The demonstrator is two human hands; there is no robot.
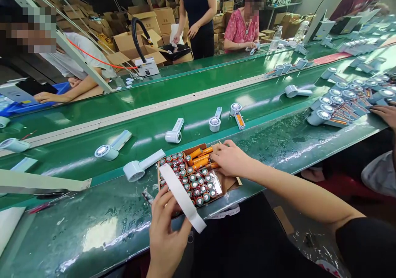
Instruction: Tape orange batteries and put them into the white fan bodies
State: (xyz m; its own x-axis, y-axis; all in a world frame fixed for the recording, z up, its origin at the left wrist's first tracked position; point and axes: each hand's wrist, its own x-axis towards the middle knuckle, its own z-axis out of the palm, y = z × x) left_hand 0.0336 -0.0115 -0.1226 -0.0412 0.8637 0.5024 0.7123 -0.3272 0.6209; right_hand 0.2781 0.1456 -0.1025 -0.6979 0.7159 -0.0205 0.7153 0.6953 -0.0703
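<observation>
My left hand (168, 224) grips a roll of white tape (182, 197), held tilted over the near side of a cardboard box (232, 184). Many batteries with wires stand on end in that box, and several orange battery cells (199, 159) lie on their sides at its far right. My right hand (230, 158) reaches in there, fingers bent together beside the orange cells; what they pinch, if anything, is hidden. Just left of the box lies a pale blue handheld fan housing (136, 170) on the bench.
A green conveyor belt (145, 133) runs beyond the bench, carrying several fan housings (107, 151). Many housings with wires crowd the right (335, 100), near a co-worker's hand (385, 113). A metal post (71, 59) slants at left. Other people work across the belt, before cardboard boxes (163, 20).
</observation>
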